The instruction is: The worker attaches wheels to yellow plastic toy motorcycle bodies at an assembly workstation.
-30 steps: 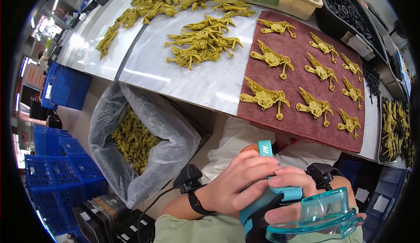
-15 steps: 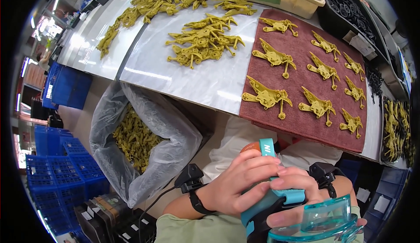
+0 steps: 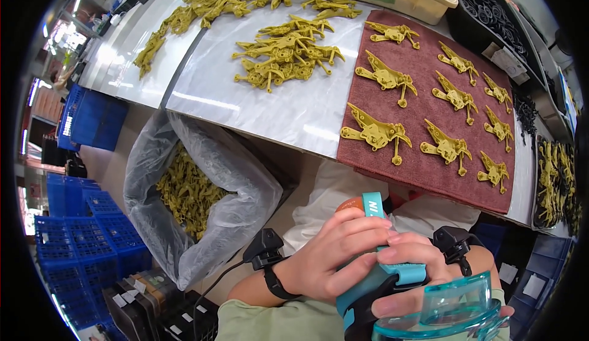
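My left hand point(image 3: 343, 252) and my right hand point(image 3: 420, 261) meet near the lower middle, fingers bent around a teal and black strap point(image 3: 383, 279). A teal band end point(image 3: 372, 205) with white lettering sticks up beyond my fingertips. Below my right hand lies a clear teal plastic piece point(image 3: 457, 304) with a curved rim; its kind I cannot make out. Part of the strap is hidden under the fingers. Beyond my hands, yellow-green metal-looking parts point(image 3: 375, 131) lie spaced apart in rows on a dark red towel point(image 3: 408, 169).
Heaps of the same parts point(image 3: 285, 52) lie on the white table point(image 3: 257, 111). A plastic-lined box point(image 3: 239, 224) at left holds more. Blue crates point(image 3: 80, 236) stand on the floor. A cream tub point(image 3: 423, 9) and black trays point(image 3: 485, 9) with black pieces edge the far right.
Both hands stay closed on the teal strap, almost still. The view has tilted very slightly; the parts on the towel have not moved.
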Motion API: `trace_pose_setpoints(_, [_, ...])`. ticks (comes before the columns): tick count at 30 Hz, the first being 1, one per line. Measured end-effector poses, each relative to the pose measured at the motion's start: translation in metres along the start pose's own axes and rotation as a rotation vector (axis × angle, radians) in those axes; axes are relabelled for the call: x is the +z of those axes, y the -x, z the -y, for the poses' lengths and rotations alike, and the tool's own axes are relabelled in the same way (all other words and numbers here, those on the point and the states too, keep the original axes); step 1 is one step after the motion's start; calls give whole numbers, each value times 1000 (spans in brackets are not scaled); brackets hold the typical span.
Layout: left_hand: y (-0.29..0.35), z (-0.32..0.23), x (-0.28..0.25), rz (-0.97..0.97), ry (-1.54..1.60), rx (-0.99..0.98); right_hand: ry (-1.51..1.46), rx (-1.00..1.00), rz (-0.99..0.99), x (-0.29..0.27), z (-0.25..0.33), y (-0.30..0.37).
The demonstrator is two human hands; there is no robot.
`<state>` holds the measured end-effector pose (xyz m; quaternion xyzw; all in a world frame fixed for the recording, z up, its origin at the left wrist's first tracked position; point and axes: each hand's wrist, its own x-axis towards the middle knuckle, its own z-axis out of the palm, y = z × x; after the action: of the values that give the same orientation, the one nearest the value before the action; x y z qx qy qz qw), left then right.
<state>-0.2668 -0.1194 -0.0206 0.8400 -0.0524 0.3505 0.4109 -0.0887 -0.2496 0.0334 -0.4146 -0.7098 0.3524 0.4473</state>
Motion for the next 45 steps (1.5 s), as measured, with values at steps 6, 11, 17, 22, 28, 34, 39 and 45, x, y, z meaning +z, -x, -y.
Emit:
trace_pose_setpoints(6, [-1, -1, -3, -2, -14, -10, -54, -38, -10, 2, 0, -7])
trace_pose_setpoints(11, [-6, -9, -8, 10, 150, -226, -101, -64, -62, 5, -2, -10])
trace_pose_setpoints(17, [3, 0, -3, -39, 25, -31, -67, 143, 8, -4, 21, -17])
trace_pose_setpoints(22, [9, 5, 3, -75, 62, 21, -250, -333, -320, 19, -14, -21])
trace_pose_setpoints(28, [19, 14, 2, 77, 312, -211, -350, -115, -386, 12, -10, -44])
trace_pose_setpoints(34, [47, 20, 5, 54, 343, -458, -741, -206, -193, -9, -12, -79])
trace_pose_setpoints(39, [42, 31, -13, -196, -248, -307, -12, -165, 110, -7, -26, -83])
trace_pose_setpoints(45, [113, 84, 19, -426, -448, -524, 320, -56, 121, 45, -85, -84])
